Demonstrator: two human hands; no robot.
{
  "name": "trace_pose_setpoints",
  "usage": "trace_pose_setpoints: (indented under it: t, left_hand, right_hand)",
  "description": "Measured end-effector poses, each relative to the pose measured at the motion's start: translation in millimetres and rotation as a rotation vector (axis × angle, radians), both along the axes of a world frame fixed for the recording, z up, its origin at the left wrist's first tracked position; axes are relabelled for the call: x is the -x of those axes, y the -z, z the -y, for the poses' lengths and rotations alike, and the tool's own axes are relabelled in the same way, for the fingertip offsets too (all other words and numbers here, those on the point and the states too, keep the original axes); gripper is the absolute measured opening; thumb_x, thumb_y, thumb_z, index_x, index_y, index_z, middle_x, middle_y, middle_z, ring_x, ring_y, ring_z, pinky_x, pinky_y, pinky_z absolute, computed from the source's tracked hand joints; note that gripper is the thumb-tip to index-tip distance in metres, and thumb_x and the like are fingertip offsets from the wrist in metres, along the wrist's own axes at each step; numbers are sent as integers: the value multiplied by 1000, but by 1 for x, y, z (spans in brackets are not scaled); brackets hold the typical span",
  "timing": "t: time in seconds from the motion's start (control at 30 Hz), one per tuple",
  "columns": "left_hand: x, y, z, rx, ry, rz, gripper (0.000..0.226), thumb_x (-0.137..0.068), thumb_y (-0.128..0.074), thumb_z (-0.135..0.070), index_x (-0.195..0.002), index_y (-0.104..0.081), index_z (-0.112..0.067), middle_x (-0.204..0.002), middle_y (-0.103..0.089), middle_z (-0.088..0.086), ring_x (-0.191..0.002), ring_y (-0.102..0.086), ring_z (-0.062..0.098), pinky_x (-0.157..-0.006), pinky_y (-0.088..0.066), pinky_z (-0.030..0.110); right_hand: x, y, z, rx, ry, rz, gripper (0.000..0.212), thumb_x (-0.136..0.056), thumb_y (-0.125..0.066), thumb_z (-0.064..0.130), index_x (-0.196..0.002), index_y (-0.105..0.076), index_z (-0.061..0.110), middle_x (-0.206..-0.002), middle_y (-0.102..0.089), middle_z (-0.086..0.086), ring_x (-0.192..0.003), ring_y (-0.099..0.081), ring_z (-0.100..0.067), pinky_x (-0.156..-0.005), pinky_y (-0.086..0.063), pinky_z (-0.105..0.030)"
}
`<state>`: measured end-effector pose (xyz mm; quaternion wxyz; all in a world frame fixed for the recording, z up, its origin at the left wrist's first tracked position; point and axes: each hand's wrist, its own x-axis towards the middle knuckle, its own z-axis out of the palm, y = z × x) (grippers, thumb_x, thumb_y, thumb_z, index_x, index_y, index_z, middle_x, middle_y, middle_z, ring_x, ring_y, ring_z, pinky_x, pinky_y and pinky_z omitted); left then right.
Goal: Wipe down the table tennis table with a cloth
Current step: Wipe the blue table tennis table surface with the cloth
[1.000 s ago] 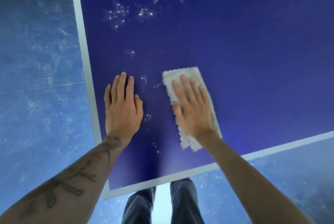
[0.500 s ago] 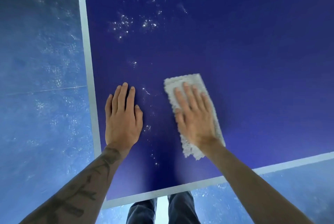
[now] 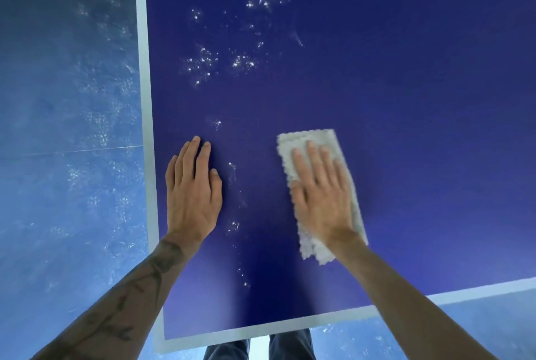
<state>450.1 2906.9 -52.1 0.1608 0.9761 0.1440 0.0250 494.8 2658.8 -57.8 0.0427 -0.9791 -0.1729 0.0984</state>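
Right hand (image 3: 322, 203) flat, pressing fluffy white rectangular cloth (image 3: 307, 139) on smooth dark-blue table tennis table (image 3: 406, 98); left hand (image 3: 193, 191) flat, released, holding nothing; cloth has shifted right.

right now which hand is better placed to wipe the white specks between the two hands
Right. The right hand lies flat on the cloth, with those specks just to the cloth's left on the table. The left hand is bare, resting flat near the side line.
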Motion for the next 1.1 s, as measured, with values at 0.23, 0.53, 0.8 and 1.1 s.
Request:
trace_pose_setpoints:
  t: [0.23, 0.53, 0.8, 1.1]
  left_hand:
    - [-76, 7, -9, -52, -34, 35, 49, -107, -41, -17, -153, -44, -1, -166, -36, 18, -151, -36, 38, -126, -25, 54]
    - [-98, 18, -13, -46, -72, 27, 50, -107, -45, -16, -156, -41, -3, -167, -34, 16, -156, -28, 37, -130, -18, 52]
    - [-99, 16, -14, -71, -58, 10, 55, -107, -33, -25, -157, -40, -4, -168, -33, 15, -156, -28, 36, -129, -19, 51]
    - [-100, 20, -16, -90, -72, 13, 55, -106, -32, -26, -156, -41, -5, -168, -32, 13, -156, -28, 34, -130, -17, 48]
  right_hand:
    - [-101, -1, -56, -83, 267, 0, 66, -110, -27, 40, -171, -7, 25, -179, -2, -7, -165, -3, -29, -132, -5, -52]
    - [-72, 6, -4, 13, -11, -6, 63, -110, -25, 41, -171, -9, 30, -179, -5, -1, -165, -8, -26, -133, -10, -50]
    - [-141, 5, -98, -85, 129, 51, 66, -108, -24, 43, -171, -12, 24, -179, -6, -7, -165, -7, -30, -133, -6, -51]
    - [-149, 5, -36, -29, 85, 26, 63, -110, -25, 42, -171, -14, 27, -178, -10, -3, -165, -9, -27, -133, -10, -50]
